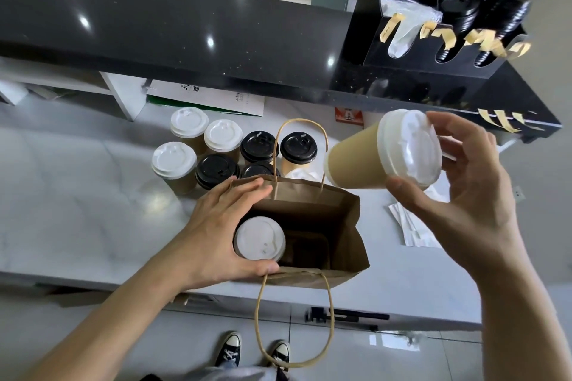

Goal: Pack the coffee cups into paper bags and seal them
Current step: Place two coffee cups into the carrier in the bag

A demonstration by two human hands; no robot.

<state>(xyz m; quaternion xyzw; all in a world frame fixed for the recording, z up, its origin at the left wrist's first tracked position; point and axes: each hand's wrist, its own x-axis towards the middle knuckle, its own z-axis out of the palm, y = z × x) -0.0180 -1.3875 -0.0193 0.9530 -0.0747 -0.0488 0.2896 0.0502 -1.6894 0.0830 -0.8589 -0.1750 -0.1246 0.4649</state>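
A brown paper bag (346, 226) with twine handles stands open on the white counter. One white-lidded cup (259, 240) sits inside it on the left. My left hand (216, 226) spreads over the bag's left rim, thumb and fingers around that cup's lid. My right hand (470, 192) holds a second white-lidded paper cup (359, 161), tilted on its side, in the air above the bag's right rear corner. Behind the bag stand several more cups: white-lidded ones (189, 122) and black-lidded ones (298, 147).
A black raised counter (154, 34) runs along the back, with a black lid-and-cup dispenser (433, 25) at the right carrying tape strips. White wrappers (411, 229) lie right of the bag. A white printed sheet (210, 96) lies behind the cups. The counter's front edge is near my body.
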